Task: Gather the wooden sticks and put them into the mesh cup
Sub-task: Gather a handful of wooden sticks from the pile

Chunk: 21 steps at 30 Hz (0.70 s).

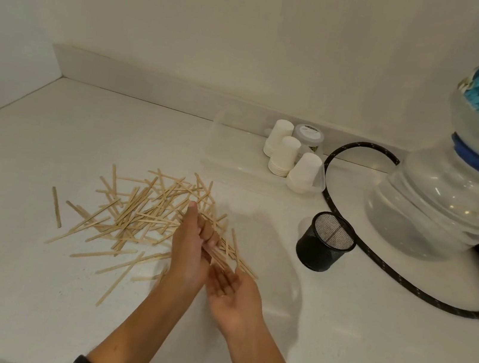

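A loose heap of thin wooden sticks [138,215] lies spread over the white counter, with single sticks strewn to the left and front. My left hand [191,249] is at the heap's right edge, its fingers curled around a small bundle of sticks that juts out toward the right. My right hand [233,293] lies palm up just below and right of that bundle, fingers apart, touching or nearly touching the stick ends. The black mesh cup [324,242] stands upright to the right of both hands, with at least one stick inside.
A clear plastic tray [237,149] with stacks of white paper cups [286,157] and a small lidded jar sits at the back. A large water bottle [442,201] with a patterned cover stands at the right. A black cord [375,265] loops around the mesh cup.
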Tool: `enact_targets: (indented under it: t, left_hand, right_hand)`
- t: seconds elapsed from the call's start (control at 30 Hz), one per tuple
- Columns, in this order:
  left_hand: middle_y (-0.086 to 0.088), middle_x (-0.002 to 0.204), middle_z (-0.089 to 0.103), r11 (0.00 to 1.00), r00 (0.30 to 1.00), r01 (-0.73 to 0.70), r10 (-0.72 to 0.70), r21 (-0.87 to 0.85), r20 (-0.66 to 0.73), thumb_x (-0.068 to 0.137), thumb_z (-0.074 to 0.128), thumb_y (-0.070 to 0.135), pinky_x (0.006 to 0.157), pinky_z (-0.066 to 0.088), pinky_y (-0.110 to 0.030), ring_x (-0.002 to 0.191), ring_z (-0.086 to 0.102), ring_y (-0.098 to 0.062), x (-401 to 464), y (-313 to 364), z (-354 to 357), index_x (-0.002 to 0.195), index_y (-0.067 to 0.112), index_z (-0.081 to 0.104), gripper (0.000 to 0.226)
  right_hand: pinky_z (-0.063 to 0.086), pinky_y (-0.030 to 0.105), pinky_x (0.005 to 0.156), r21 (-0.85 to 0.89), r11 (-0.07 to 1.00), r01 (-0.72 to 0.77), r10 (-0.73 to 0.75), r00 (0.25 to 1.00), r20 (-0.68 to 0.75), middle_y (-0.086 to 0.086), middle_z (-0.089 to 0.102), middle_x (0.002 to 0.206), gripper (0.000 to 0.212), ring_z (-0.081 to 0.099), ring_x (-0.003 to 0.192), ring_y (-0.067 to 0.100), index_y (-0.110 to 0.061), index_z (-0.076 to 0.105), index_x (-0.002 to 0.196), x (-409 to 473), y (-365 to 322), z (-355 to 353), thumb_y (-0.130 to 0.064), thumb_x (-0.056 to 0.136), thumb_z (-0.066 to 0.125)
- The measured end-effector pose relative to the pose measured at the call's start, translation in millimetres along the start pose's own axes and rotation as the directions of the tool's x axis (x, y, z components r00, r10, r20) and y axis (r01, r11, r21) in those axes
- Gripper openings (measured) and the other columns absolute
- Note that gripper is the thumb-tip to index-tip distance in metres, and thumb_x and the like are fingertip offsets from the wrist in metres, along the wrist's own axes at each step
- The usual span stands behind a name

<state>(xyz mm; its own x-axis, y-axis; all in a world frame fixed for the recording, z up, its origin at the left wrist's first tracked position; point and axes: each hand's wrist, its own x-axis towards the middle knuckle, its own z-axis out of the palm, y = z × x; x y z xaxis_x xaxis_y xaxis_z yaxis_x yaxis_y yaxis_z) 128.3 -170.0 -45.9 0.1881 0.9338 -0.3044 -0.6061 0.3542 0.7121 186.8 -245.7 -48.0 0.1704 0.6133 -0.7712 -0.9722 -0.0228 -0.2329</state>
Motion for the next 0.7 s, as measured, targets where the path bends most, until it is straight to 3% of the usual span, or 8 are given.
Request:
enact_targets:
  t: [0.07,0.17,0.23,0.37,0.43,0.53,0.63,0.7]
  left_hand:
    - [-0.001,0.051,0.05,0.984,0.996,-0.094,0.093,0.155,0.012,0.096,0.044,0.047,0.058,0.047,-0.027,0.054,0.056,-0.017,-8.2,-7.9,2.3,0.051,0.02,0.046,0.053]
    - [0.003,0.093,0.073,0.93,0.982,-0.186,0.176,0.318,0.062,0.094,0.037,0.055,0.061,0.053,-0.02,0.074,0.069,-0.011,-24.8,-20.4,3.5,0.065,0.014,0.059,0.055]
    - [0.008,0.107,0.071,0.925,0.983,-0.173,0.14,0.337,0.121,0.089,0.037,0.061,0.075,0.055,-0.023,0.091,0.069,-0.011,-34.5,-27.4,2.9,0.082,0.015,0.066,0.055]
    - [0.003,0.12,0.066,0.925,0.973,-0.072,-0.016,0.373,0.229,0.086,0.037,0.064,0.104,0.042,-0.042,0.114,0.06,-0.013,-49.1,-37.8,-3.2,0.119,0.03,0.062,0.054]
    - [0.006,0.118,0.067,0.9,0.956,-0.061,-0.072,0.432,0.285,0.087,0.033,0.065,0.106,0.039,-0.039,0.118,0.058,-0.011,-52.3,-39.5,-4.0,0.124,0.041,0.057,0.05]
    - [0.028,0.136,0.049,0.818,0.903,-0.154,-0.11,0.554,0.415,0.083,0.029,0.069,0.102,0.034,-0.014,0.131,0.038,0.005,-52.8,-41.0,-7.3,0.136,0.05,0.038,0.057]
    - [0.032,0.147,0.028,0.665,0.858,-0.337,-0.074,0.667,0.508,0.076,0.029,0.082,0.103,0.026,-0.012,0.135,0.021,0.013,-48.2,-41.5,-18.1,0.143,0.048,0.023,0.075]
    - [0.03,0.149,0.023,0.49,0.866,-0.453,0.046,0.744,0.497,0.081,0.026,0.079,0.112,0.016,-0.028,0.14,0.011,0.009,-37.6,-41.4,-28.0,0.144,0.044,0.026,0.072]
  right_hand:
    - [0.047,0.042,0.095,0.11,0.994,-0.008,0.006,1.0,0.018,0.024,0.059,0.104,0.02,0.06,0.096,0.034,0.006,0.055,0.105,-2.3,-2.2,4.7,-0.008,0.098,0.043]
    - [0.047,0.039,0.098,0.228,0.973,0.028,-0.039,0.998,0.041,0.02,0.059,0.104,0.024,0.06,0.099,0.03,0.002,0.053,0.111,-4.1,-10.6,14.1,-0.016,0.1,0.04]
    - [0.049,0.036,0.094,0.312,0.95,0.022,-0.046,0.996,0.072,0.015,0.057,0.088,0.027,0.059,0.081,0.025,-0.003,0.051,0.102,-3.1,-18.0,18.9,-0.028,0.099,0.043]
    - [0.053,0.035,0.064,0.324,0.945,0.031,-0.071,0.991,0.11,0.007,0.05,0.063,0.036,0.049,0.059,0.019,-0.008,0.05,0.075,-4.5,-23.2,21.0,-0.04,0.09,0.058]
    - [0.051,0.03,0.047,0.31,0.948,0.071,-0.11,0.988,0.11,0.001,0.038,0.043,0.043,0.041,0.044,0.016,-0.014,0.041,0.06,-4.3,-26.0,19.2,-0.038,0.093,0.054]
    - [0.032,0.014,0.035,0.275,0.937,0.216,-0.257,0.959,0.121,-0.004,0.025,0.036,0.047,0.026,0.029,0.01,-0.018,0.033,0.053,-2.9,-42.5,16.2,-0.03,0.096,0.048]
    - [0.018,0.015,0.034,0.102,0.832,0.545,-0.554,0.82,0.142,-0.006,0.025,0.041,0.047,0.02,0.031,0.007,-0.02,0.032,0.05,-4.5,-67.6,11.0,-0.024,0.093,0.051]
    - [0.018,0.016,0.035,-0.132,0.591,0.796,-0.77,0.605,0.203,-0.007,0.026,0.042,0.05,0.02,0.035,0.007,-0.022,0.032,0.048,-6.0,-79.9,3.0,-0.021,0.094,0.051]
